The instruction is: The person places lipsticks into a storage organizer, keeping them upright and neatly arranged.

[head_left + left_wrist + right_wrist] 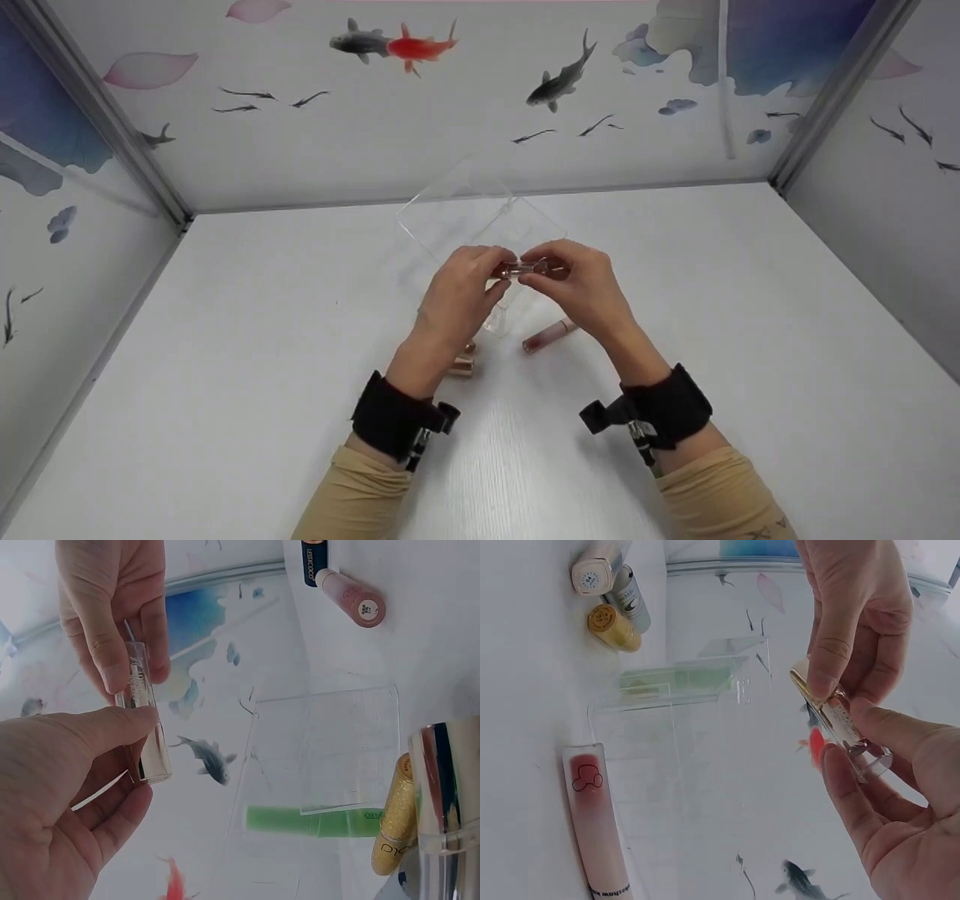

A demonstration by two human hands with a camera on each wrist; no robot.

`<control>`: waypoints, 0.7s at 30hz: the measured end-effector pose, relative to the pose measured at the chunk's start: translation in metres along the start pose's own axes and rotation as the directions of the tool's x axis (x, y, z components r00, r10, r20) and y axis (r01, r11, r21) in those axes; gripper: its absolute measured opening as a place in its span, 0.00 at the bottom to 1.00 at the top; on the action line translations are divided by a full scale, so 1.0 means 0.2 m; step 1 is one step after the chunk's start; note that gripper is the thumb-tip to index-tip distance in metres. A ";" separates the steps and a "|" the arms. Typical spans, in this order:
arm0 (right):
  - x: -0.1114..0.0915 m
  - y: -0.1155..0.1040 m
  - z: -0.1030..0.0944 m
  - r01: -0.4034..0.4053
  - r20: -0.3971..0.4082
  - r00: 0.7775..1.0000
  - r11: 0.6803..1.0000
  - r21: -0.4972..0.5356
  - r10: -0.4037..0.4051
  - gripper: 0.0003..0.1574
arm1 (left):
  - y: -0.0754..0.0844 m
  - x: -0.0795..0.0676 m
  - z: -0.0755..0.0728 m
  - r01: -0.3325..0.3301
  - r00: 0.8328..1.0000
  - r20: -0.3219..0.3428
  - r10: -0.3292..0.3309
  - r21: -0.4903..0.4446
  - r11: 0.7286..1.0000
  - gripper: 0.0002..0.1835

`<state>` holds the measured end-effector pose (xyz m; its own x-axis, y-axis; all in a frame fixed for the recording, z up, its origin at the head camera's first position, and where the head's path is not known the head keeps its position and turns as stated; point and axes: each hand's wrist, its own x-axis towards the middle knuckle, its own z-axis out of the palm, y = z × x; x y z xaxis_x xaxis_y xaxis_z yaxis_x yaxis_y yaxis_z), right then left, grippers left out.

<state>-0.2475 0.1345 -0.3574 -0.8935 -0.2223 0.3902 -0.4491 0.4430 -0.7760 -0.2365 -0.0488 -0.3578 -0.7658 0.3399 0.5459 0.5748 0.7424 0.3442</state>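
A small shiny lipstick tube [520, 268], gold with clear ends, is held between both hands above the table. My left hand [461, 292] pinches one end between thumb and fingers, and my right hand [589, 289] pinches the other. In the left wrist view the tube [155, 750] stands nearly upright, with fingers covering its middle. The right wrist view shows the tube [840, 716] tilted, partly hidden by fingertips. Behind the hands is a clear acrylic holder [322, 742], with a green tube [300, 821] seen in it.
A pink lip gloss tube [547, 336] lies near my right hand, with a dark blue tube [315, 562] beside it. By my left forearm are a large shiny tube [462, 367], a gold glittery tube [395, 817] and a grey tube [632, 600]. Printed panels [450, 142] enclose the table.
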 end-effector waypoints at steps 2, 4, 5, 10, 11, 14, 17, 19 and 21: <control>0.00 -0.01 0.01 0.000 -0.032 0.999 1.000 0.029 0.001 0.16 | 0.00 0.00 0.00 -0.003 1.000 -0.013 0.004 0.029 1.000 0.13; 0.00 -0.01 0.01 -0.001 -0.052 0.999 0.998 0.061 0.004 0.17 | 0.00 0.00 0.00 0.001 1.000 -0.018 -0.001 0.051 0.999 0.15; 0.00 -0.01 0.02 0.002 -0.061 0.998 0.998 0.071 0.002 0.18 | 0.00 0.00 0.00 0.005 1.000 -0.022 -0.004 0.059 0.998 0.16; 0.01 -0.02 0.05 0.024 -0.109 0.994 0.987 0.158 -0.007 0.21 | -0.02 0.01 0.01 0.033 0.999 -0.037 -0.032 0.017 0.999 0.15; 0.01 -0.02 0.06 0.031 -0.121 0.993 0.984 0.173 -0.009 0.21 | -0.03 0.01 0.01 0.038 0.999 -0.038 -0.038 -0.005 0.999 0.14; 0.02 -0.02 0.09 0.054 -0.158 0.987 0.974 0.222 -0.019 0.19 | -0.04 0.01 0.01 0.054 0.997 -0.044 -0.057 -0.062 0.997 0.14; 0.03 -0.03 0.13 0.096 -0.198 0.979 0.968 0.231 -0.050 0.17 | -0.04 0.02 0.01 0.063 0.995 -0.074 -0.071 -0.109 0.992 0.15; 0.04 -0.04 0.15 0.131 -0.226 0.971 0.964 0.232 -0.078 0.16 | -0.05 0.03 0.02 0.056 0.992 -0.103 -0.070 -0.134 0.989 0.17; 0.05 -0.04 0.17 0.160 -0.251 0.963 0.959 0.235 -0.099 0.15 | -0.05 0.03 0.02 0.047 0.990 -0.128 -0.067 -0.158 0.986 0.18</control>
<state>-0.2516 0.0994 -0.3635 -0.8160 -0.0401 0.5767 -0.5733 0.1846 -0.7983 -0.2488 -0.0511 -0.3611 -0.7598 0.2125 0.6145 0.5766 0.6571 0.4856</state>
